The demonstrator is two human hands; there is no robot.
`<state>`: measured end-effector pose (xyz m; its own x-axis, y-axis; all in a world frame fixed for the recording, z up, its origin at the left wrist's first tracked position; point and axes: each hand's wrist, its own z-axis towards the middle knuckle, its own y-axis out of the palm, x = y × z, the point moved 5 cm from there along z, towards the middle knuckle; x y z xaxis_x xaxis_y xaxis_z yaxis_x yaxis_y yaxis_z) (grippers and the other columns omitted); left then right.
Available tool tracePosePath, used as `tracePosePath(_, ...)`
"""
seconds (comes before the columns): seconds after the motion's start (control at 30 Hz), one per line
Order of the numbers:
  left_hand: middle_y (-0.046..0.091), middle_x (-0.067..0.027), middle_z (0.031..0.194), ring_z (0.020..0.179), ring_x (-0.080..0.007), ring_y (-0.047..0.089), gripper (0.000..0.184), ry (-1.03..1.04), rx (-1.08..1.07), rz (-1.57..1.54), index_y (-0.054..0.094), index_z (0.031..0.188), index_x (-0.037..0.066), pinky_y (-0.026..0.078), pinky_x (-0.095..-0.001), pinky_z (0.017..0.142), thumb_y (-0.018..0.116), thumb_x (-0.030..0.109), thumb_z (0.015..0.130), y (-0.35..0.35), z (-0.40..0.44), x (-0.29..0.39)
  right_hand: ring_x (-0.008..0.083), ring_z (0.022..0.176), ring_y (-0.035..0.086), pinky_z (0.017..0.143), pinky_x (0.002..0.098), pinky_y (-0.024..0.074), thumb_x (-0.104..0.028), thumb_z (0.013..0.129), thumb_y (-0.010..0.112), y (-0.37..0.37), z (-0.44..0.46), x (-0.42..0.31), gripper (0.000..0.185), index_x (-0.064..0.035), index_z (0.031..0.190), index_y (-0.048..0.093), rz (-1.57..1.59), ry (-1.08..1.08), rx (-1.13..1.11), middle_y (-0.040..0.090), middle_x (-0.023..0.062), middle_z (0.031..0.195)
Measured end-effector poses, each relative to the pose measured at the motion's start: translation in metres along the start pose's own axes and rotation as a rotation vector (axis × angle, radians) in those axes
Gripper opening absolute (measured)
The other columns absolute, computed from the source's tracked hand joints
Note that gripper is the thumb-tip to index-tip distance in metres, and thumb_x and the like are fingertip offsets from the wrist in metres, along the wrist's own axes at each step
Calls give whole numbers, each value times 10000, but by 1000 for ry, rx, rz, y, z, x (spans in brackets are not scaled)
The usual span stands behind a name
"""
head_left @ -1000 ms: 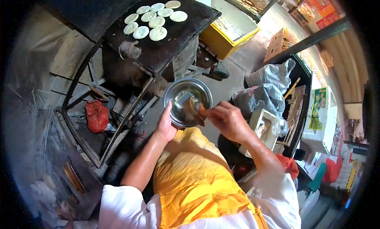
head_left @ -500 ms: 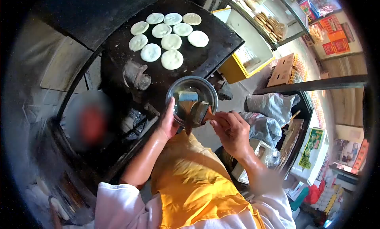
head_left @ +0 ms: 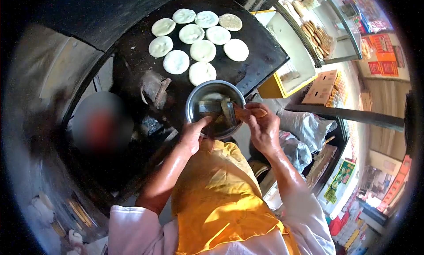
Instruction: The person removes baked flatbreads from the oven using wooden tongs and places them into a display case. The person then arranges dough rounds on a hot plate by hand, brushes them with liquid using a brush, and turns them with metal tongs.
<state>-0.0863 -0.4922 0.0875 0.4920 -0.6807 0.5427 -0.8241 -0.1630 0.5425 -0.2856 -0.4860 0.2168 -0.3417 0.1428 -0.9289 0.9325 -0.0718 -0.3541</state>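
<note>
1. By the griddle [head_left: 256,39], I see the left hand [head_left: 193,135] half-curled on the metal bowl [head_left: 190,103], fingers hidden.
2. The right hand [head_left: 265,128] pinches a brush [head_left: 240,112] inside it.
3. Hard brushing, I judge, could tip that one-handed hold.

The bowl [head_left: 217,88] is smooth, shiny metal, the apron [head_left: 216,189] creased cloth, the griddle [head_left: 260,47] matt.

Eleven flat dough rounds [head_left: 203,50] lie toward twelve o'clock. At centre, the person's left hand [head_left: 192,136] and right hand [head_left: 264,129], two in all, hold one bowl [head_left: 191,99] and one brush [head_left: 229,113]. Two grey sacks [head_left: 307,128] sit near three o'clock.
</note>
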Motion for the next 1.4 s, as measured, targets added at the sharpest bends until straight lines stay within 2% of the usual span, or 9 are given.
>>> tracePosePath(0.27,660,-40,1060,962,-188,636,392,72,137,-106,602,1164,81,537,-363,802,765,104,809,-14,2,14,184,845,677,783,333,559,-172,991,571,3,53,18,240,38,1106,594,393,167,-80,681,115,951)
tracePosePath(0.37,663,-52,1091,989,-190,625,387,199,187,-150,600,1177,64,523,-372,856,744,97,819,-1,-5,27,207,845,687,753,355,581,-183,970,607,6,75,28,256,15,1133,592,782,309,-124,669,109,921)
tracePosePath(0.53,648,-62,1132,1006,-209,608,431,336,334,-126,592,1209,63,489,-374,894,728,106,802,-6,5,28,228,859,697,756,351,585,-170,979,591,7,106,37,252,21,1144,585,663,218,-247,667,116,976)
tracePosePath(0.6,651,-61,1121,996,-198,607,418,251,454,-185,609,1198,58,478,-361,898,714,166,808,-17,10,17,253,820,699,775,383,573,-155,978,586,1,118,18,233,11,1142,578,494,-32,-201,662,127,945)
tracePosePath(0.77,667,-92,1103,983,-228,634,394,209,490,-248,613,1195,49,529,-367,843,671,195,834,-35,8,11,257,822,680,787,400,551,-189,989,553,-1,187,47,251,8,1143,564,866,274,-139,662,133,936)
tracePosePath(1.03,689,-123,1059,798,-229,678,420,332,575,-285,585,1197,26,590,-324,636,666,223,834,-42,-22,44,258,879,677,802,390,561,-170,968,567,36,269,104,252,25,1127,563,790,396,23,647,133,995)
tracePosePath(1.13,677,-118,1077,829,-234,665,442,236,545,-250,577,1203,32,577,-348,704,677,233,822,-47,-39,54,266,903,665,877,393,545,-123,970,516,49,297,85,281,100,1138,540,946,329,-21,633,174,1030)
tracePosePath(1.33,644,-107,1077,936,-253,638,485,260,606,-118,558,1220,38,538,-391,839,700,233,799,-54,-43,70,284,859,689,739,366,561,-117,939,573,50,354,125,251,55,1122,584,678,178,141,672,181,940)
tracePosePath(1.4,642,-107,1072,946,-259,638,486,294,593,-101,556,1219,39,539,-391,841,703,233,798,-53,-42,74,311,909,674,792,395,563,-189,969,515,21,324,89,294,66,1107,566,875,242,116,649,188,1028)
